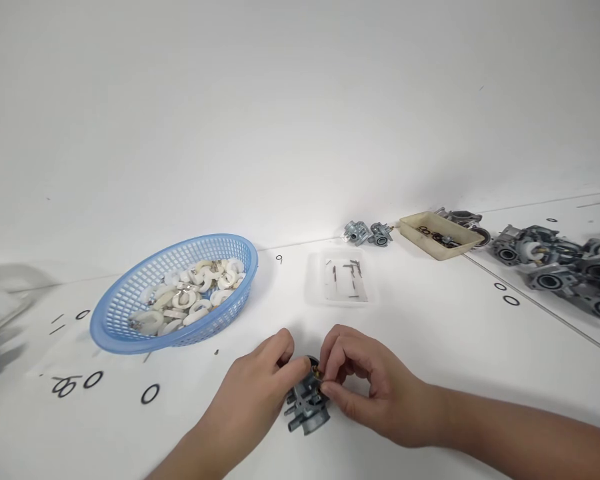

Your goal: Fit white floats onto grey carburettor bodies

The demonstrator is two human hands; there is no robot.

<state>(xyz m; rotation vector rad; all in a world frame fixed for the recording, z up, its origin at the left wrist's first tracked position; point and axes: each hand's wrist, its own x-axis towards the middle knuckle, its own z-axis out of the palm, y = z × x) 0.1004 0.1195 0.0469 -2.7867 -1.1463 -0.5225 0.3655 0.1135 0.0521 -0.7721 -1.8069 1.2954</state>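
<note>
My left hand (260, 387) grips a small grey metal carburetor body (306, 403) against the white table (430, 347), low in the middle of the view. My right hand (367, 383) is closed in a pinch at the top of the body, fingertips on a small brass-coloured part (316, 371). Both hands touch the same piece, thumbs meeting above it.
A blue mesh basket (130, 313) of white curved plastic pieces sits at left. A clear tray (341, 279) holds thin pins. Behind it lie two small metal parts (367, 233), a beige tray (437, 235) of rings, and several carburetor bodies (560, 267) at right. Black rubber rings (150, 393) lie loose on the table.
</note>
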